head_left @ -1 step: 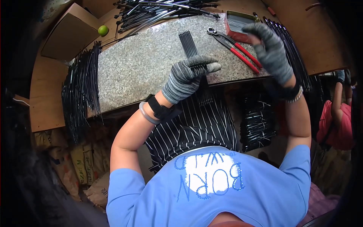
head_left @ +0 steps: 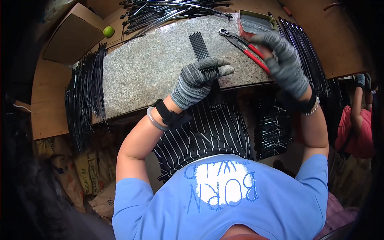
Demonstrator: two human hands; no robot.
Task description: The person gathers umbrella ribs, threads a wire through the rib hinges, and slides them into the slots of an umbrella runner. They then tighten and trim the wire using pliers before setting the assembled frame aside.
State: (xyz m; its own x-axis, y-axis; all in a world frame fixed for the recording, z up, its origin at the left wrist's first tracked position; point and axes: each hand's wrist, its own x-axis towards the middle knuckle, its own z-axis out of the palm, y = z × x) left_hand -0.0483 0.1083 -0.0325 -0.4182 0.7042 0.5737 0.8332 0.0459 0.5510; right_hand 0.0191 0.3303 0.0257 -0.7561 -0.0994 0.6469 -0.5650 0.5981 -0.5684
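Observation:
My left hand [head_left: 198, 80], in a grey striped knit glove, is closed around a flat bundle of thin black rods [head_left: 199, 45]. The rods' far ends rest over the stone slab, while the near ends hang past its front edge. My right hand [head_left: 286, 64], gloved alike, hovers above the right part of the slab, its fingers half curled and smeared by motion. Whether anything thin is between them I cannot make out. Below and beside it lie pliers with red handles [head_left: 250, 53], partly covered by the hand. Behind it stands a red tin [head_left: 241, 25] of thin, pale strips.
The speckled stone slab [head_left: 140, 68] lies on a wooden bench [head_left: 46, 104]. Black rods [head_left: 86, 86] are heaped at its left, with more rods [head_left: 304, 44] at its right. Longer rods [head_left: 168, 12] pile up behind, near a cardboard box [head_left: 72, 34] and green ball [head_left: 108, 31]. Another person [head_left: 356, 124] is at right.
My right hand has shifted slightly left and down, away from the red tin and over the pliers' handles. My left hand and the bundle have stayed put.

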